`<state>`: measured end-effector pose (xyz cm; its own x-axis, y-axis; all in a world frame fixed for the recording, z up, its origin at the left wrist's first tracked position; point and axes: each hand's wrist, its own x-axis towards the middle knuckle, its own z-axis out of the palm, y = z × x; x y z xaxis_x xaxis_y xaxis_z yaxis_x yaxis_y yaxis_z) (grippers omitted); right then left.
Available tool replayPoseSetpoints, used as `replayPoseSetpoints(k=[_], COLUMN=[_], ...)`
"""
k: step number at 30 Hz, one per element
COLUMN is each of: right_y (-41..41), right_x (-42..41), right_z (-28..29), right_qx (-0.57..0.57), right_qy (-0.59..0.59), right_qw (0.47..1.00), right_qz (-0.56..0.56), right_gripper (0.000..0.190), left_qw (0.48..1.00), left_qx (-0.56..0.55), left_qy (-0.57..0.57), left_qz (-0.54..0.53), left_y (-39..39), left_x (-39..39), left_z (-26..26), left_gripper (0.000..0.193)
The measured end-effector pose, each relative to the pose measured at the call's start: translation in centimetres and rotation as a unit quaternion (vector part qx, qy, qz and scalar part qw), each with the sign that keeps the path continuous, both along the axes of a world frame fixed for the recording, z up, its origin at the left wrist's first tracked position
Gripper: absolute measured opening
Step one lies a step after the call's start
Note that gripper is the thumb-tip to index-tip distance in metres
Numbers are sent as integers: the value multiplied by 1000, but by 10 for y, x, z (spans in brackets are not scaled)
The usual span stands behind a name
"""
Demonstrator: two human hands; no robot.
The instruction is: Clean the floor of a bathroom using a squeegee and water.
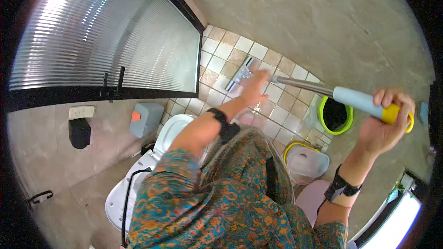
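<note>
My right hand (387, 121) is wrapped around the yellow and pale blue grip of a mop (358, 101). The mop's metal pole (304, 85) slants away to the left, down to a flat, narrow head (239, 74) on the tiled floor. My left hand (254, 88) is blurred, its thumb apart from its fingers, near the lower end of the pole. Those fingers hide a short stretch between pole and head; no grip on the pole is visible. Dark straps circle both my wrists.
A ribbed-glass door (121, 41) with a black frame stands on the left. Below it are a white toilet (138, 176) and a grey wall box (147, 119). To the right sit a lime-rimmed bin (350, 116), a bucket with a yellow handle (308, 162) and a pinkish surface (311, 197).
</note>
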<state>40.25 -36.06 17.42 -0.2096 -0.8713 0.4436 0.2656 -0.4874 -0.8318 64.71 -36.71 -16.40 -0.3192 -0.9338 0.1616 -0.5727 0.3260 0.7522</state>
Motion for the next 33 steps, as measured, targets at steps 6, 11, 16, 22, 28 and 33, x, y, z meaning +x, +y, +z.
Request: replayPoseSetpoints(k=[6,11,16,22,28,33], right_y=[16,21,0,-44,-81,-103], right_x=[-35,-53,-82,-65,-15,-17], right_z=[-15,-11,-27,-89,-160,-181], right_qx=[-4,-17,3,40,157,172], right_qy=[-19,44,4,24,-8,-87], right_qw=[999,999,998,995,988,980], right_qz=[-27,-8,-56,-89,4,-39], right_gripper=[13,19,20,20,13,14], left_qw=[998,997,986,975,965,947], left_qx=[61,-3,13,-84,63,173], left_qy=[-23,-62,-158,-206,-237,-236], left_qz=[12,-41,-40,-1,96,134], left_y=[-39,-43,-79,-140,-205,-221], left_x=[-61,-58,-53,-7,45,14], left_z=[-9,-11,-2,-35,-96,-115], left_gripper=[40,21,20,10,12,19])
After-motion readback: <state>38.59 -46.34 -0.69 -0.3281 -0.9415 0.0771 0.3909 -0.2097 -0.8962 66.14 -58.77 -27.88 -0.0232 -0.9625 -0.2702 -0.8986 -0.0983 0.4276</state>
